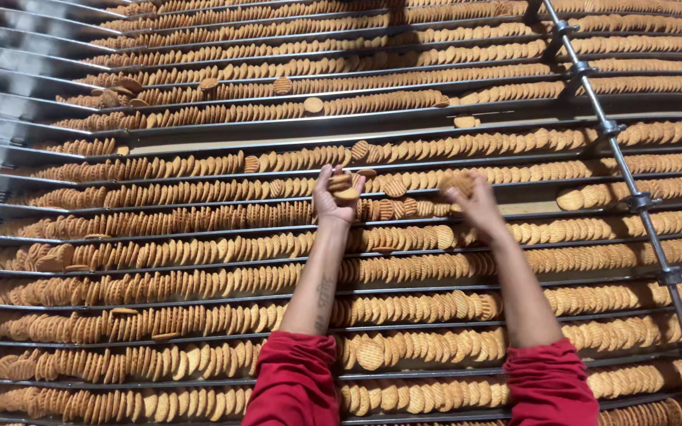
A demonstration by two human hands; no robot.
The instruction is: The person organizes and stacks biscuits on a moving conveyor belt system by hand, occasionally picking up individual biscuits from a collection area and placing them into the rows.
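Your left hand (331,197) grips stacked biscuits (342,188), fingers curled shut. At three o'clock, your right hand (475,203) clutches another biscuit (458,183) above the conveyor lanes (159,260).

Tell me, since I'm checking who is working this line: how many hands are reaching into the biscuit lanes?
2. The left hand grips a few biscuits mid-frame; the right hand grips another cluster just beside it. Both wear red sleeves. No other hands show.

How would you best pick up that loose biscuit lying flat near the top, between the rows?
Pinch the loose biscuit by its round rim, coming from above. It lies flat on the metal rail, apart from the on-edge biscuits beside it, so its rim looks reachable all round.
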